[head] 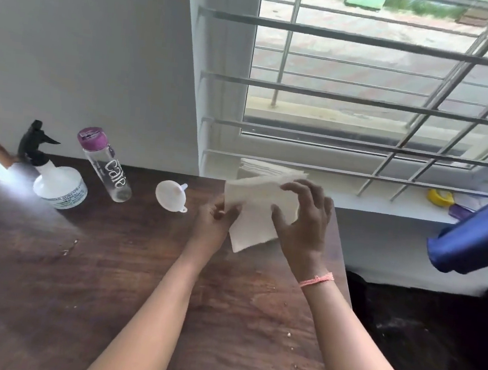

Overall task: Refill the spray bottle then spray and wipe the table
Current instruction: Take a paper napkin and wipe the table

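White paper napkin (259, 214), folded, is held up above the dark wooden table (79, 287) just right of centre, and both hands have it. At its nine o'clock edge the left hand (212, 224) pinches it between thumb and curled fingers. From three o'clock the right hand (304, 222) grips it, thumb on the near face and fingers spread over the top edge. A pink thread (317, 280) circles the right wrist. Behind the held napkin, at twelve o'clock, a stack of napkins (264, 167) sits at the table's far edge by the window grille (368, 98).

Out at ten o'clock from the hands, near the wall, stands the spray bottle (55, 175), white with a black trigger head, upright. Just beside it toward three o'clock stands a clear water bottle (108, 166) with a purple cap. Between that bottle and the left hand a small white funnel (171, 195) lies on its side on the wood. Pale crumbs dot the table nearer the person.
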The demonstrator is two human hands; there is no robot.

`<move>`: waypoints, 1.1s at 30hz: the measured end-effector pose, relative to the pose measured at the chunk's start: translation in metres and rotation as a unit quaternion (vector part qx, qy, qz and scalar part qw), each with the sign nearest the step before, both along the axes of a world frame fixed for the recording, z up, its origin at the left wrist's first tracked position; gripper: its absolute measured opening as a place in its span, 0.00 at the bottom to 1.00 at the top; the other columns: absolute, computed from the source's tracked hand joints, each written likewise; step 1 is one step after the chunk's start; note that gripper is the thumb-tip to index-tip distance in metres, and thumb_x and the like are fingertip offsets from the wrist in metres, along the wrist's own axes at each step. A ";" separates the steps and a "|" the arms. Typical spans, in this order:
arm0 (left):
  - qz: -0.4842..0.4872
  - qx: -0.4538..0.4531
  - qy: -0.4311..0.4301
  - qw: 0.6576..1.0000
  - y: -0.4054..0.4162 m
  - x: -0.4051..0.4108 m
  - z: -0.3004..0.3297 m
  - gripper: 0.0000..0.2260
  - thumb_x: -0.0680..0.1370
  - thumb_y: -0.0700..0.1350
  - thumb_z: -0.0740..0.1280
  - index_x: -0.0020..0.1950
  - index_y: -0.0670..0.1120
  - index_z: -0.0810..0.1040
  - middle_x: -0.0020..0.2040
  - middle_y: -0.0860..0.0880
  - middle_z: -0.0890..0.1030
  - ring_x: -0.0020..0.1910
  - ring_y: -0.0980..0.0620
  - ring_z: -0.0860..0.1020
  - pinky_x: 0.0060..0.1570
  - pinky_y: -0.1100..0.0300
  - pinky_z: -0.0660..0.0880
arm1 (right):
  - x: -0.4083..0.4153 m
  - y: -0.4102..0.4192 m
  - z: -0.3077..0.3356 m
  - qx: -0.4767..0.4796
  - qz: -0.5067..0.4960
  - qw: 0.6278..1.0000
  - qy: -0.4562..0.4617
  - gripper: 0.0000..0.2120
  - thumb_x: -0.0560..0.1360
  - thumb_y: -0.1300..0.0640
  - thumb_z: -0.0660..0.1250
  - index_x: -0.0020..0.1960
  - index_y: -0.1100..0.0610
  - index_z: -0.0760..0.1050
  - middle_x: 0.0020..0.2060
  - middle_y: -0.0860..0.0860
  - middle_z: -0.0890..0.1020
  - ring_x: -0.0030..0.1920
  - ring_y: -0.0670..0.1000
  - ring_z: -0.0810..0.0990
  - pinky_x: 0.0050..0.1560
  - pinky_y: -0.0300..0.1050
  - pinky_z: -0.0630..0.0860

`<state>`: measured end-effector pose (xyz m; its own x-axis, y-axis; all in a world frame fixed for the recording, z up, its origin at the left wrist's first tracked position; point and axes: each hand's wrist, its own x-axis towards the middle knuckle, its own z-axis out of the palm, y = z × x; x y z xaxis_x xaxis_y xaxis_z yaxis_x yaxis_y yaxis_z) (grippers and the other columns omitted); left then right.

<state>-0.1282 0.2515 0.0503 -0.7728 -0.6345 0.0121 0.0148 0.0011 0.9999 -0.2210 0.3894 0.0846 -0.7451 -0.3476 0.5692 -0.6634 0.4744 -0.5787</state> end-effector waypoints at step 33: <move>0.147 0.203 -0.062 0.966 0.020 0.074 -0.007 0.12 0.75 0.33 0.69 0.56 0.42 0.73 0.49 0.43 0.81 0.42 0.51 0.79 0.39 0.63 0.78 | 0.069 0.004 -0.017 -0.138 -0.051 0.955 -0.258 0.07 0.71 0.56 0.75 0.40 0.55 0.78 0.31 0.44 0.79 0.31 0.38 0.75 0.32 0.29 0.69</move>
<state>-0.0540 0.2716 0.0433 -0.5377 -0.7604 -0.3643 -0.0458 -0.4051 0.9131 -0.1516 0.3935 0.0681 -0.9731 -0.1469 0.1773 -0.2149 0.3033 -0.9283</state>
